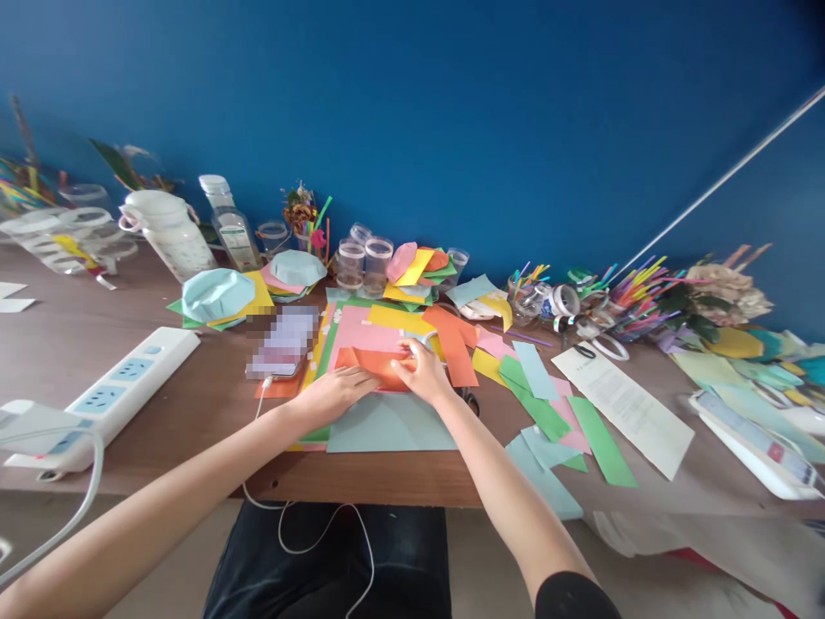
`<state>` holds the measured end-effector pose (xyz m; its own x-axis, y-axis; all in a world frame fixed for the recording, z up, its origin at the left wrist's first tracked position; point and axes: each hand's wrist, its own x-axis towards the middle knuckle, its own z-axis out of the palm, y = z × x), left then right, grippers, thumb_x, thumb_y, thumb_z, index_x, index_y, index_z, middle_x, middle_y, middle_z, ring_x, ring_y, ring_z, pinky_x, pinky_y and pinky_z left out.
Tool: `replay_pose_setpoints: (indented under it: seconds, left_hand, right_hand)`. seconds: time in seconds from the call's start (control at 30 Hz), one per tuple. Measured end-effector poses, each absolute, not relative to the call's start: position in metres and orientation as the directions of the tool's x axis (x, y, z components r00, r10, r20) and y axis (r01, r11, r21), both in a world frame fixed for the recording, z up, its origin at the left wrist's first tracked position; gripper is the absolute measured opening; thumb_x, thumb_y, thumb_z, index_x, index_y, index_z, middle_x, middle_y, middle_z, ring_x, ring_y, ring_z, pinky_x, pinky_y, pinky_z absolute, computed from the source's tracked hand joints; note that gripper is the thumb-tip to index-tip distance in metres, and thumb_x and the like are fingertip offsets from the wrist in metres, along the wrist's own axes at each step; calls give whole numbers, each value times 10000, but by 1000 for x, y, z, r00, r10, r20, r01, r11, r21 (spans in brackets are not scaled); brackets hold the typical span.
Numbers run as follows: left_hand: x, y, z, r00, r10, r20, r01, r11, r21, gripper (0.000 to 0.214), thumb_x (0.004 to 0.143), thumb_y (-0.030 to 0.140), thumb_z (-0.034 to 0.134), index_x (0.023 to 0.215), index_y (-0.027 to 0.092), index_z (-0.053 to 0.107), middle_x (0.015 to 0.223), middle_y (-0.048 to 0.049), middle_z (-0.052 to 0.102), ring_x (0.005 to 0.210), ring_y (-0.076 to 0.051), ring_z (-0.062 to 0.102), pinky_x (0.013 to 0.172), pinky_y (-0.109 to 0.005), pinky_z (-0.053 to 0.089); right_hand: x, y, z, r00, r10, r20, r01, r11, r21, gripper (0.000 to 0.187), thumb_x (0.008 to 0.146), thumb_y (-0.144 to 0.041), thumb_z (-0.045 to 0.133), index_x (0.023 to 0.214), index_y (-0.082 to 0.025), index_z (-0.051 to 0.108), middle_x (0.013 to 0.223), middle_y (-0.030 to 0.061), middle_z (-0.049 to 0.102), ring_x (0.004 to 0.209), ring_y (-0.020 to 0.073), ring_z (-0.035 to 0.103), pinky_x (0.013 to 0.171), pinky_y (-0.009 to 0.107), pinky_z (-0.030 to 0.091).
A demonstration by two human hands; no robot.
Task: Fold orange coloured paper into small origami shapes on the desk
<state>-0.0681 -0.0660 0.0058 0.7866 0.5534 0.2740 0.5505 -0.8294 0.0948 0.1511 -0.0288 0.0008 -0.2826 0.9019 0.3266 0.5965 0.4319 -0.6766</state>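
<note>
Thing: orange paper (pixel 377 365), centre of frame, on the bench (pixel 193 404), between your hands.
Left: your left hand (pixel 335 391) lies spread flat, fingertips on the paper's lower left edge.
Right: your right hand (pixel 422 371) has bent fingers on the paper's right end; pinching or not, cannot tell.
Beneath: grey sheet (pixel 387 425).

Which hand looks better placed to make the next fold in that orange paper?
Probably the right hand: its fingers curl at the edge of the orange paper, while the left hand lies flat on it, pinning it.
</note>
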Motion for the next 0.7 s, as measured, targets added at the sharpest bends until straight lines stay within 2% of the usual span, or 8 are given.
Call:
replay_pose_setpoints:
  seconds: [0.2,0.3,0.43,0.6,0.7]
  left_hand:
    - [-71,-60,7,810,484,330,497,-866,53,305,912,60,380,1157,150,537,1131,-113,629,1024,-198,603,875,-357,504]
    - [-71,-58,7,810,458,366,480,-877,35,291,920,76,371,1132,138,560,1115,-125,634,1029,-211,599,879,-374,499]
    - [-71,-53,8,802,419,425,466,-885,-9,302,930,87,344,1129,127,568,1104,-120,639,1051,-216,580,895,-380,486]
    - [-67,-49,8,765,429,481,485,-875,9,349,927,65,303,1124,140,581,1106,-111,636,1078,-215,563,889,-377,480]
    - [-61,-49,9,664,512,545,534,-835,133,324,929,97,342,1138,171,577,1172,-112,605,1147,-234,525,947,-420,444]
  right_hand:
    - [152,-28,3,-290,916,278,654,401,-641,353,777,-295,601,1110,-203,528,1052,83,629,1019,216,576,900,377,461]
    - [151,-30,6,-269,934,234,648,355,-673,361,771,-311,606,1109,-213,524,1011,53,632,880,179,593,819,335,472]
    - [152,-31,13,-199,973,117,618,217,-756,369,737,-352,643,1067,-232,529,884,-1,650,656,129,552,688,289,456]
    - [158,-29,14,-197,980,7,483,103,-870,412,663,-374,709,1004,-231,526,725,-39,620,597,115,508,618,260,409]
    - [161,-27,11,-241,969,-47,298,28,-954,476,599,-362,754,986,-220,515,660,-65,554,539,95,465,535,230,377]
